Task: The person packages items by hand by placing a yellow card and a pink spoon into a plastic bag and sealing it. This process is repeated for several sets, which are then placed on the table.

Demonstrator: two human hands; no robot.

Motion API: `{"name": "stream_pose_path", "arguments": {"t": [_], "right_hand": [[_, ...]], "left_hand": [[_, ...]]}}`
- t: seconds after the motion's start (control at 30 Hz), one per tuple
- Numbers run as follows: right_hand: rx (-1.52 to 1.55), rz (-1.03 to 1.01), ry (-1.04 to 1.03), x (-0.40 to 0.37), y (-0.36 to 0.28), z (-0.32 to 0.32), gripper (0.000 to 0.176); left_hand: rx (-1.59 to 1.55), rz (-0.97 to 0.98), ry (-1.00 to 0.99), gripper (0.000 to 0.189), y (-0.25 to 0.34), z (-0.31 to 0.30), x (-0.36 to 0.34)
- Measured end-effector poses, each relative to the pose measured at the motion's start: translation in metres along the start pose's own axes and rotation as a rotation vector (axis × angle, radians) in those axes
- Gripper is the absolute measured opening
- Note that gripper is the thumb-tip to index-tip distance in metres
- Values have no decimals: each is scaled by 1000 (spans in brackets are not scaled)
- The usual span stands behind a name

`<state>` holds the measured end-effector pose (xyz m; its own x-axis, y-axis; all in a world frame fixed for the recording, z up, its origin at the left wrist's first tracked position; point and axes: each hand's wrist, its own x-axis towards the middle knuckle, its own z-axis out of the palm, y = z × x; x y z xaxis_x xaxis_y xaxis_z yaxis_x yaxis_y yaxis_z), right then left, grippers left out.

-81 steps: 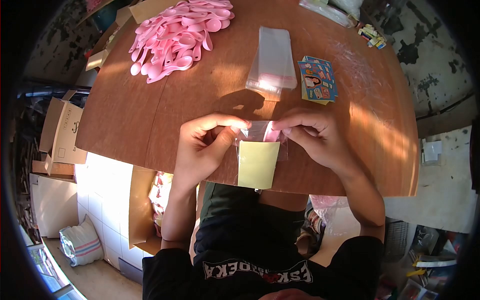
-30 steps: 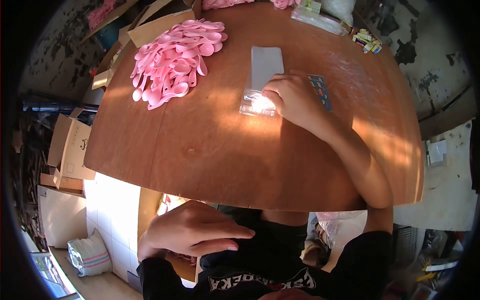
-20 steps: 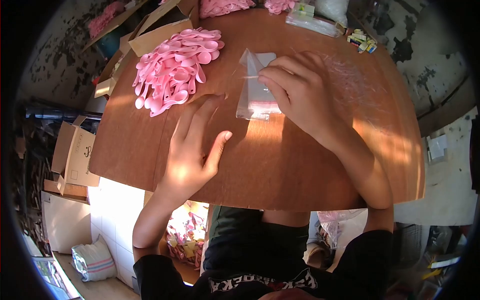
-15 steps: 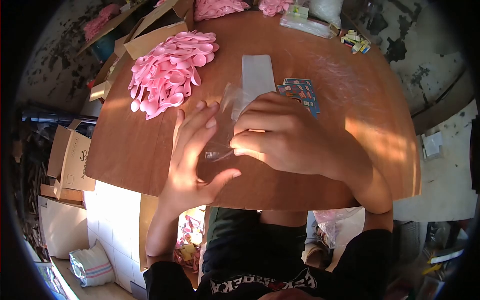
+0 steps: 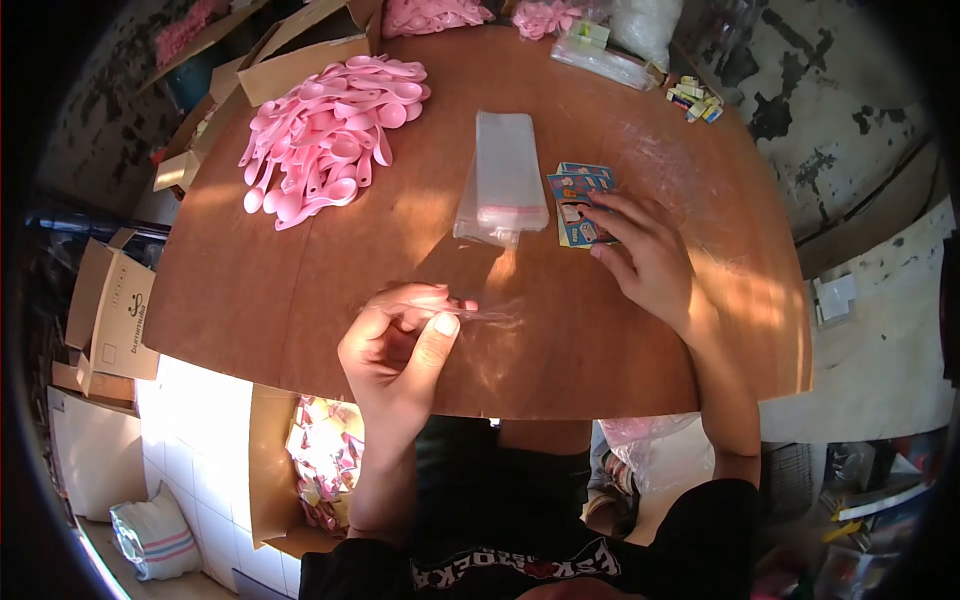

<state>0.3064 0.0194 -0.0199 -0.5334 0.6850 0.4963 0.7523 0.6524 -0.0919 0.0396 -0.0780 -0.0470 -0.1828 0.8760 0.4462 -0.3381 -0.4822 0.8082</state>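
Head view — left hand (image 5: 395,350) pinching clear bag (image 5: 482,314), right hand (image 5: 648,262) spread on sticker cards (image 5: 572,195), pink spoons (image 5: 325,125) beyond.

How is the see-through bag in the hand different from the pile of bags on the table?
The single bag is pinched in the left hand; the pile of bags lies flat on the table, untouched. The single bag is thin and nearly invisible; the pile looks thicker and whitish, with a pink strip. Both are clear plastic.
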Motion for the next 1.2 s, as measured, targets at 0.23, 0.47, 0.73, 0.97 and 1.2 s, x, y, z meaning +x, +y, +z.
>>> {"name": "stream_pose_path", "arguments": {"t": [0.23,0.47,0.73,0.97,1.2], "right_hand": [[128,50,95,-8,9,15,20],[162,82,169,-6,-2,8,13],[145,76,161,-7,3,12,15],[442,299,629,-3,-45,-32,14],[861,229,397,7,-73,-32,15]], "left_hand": [[49,8,-15,18,23,8,7],[26,-84,-9,25,30,10,6],[99,-120,29,31,23,6,11],[239,-275,-33,35,8,-1,15],[274,-314,-236,38,8,2,11]]}}
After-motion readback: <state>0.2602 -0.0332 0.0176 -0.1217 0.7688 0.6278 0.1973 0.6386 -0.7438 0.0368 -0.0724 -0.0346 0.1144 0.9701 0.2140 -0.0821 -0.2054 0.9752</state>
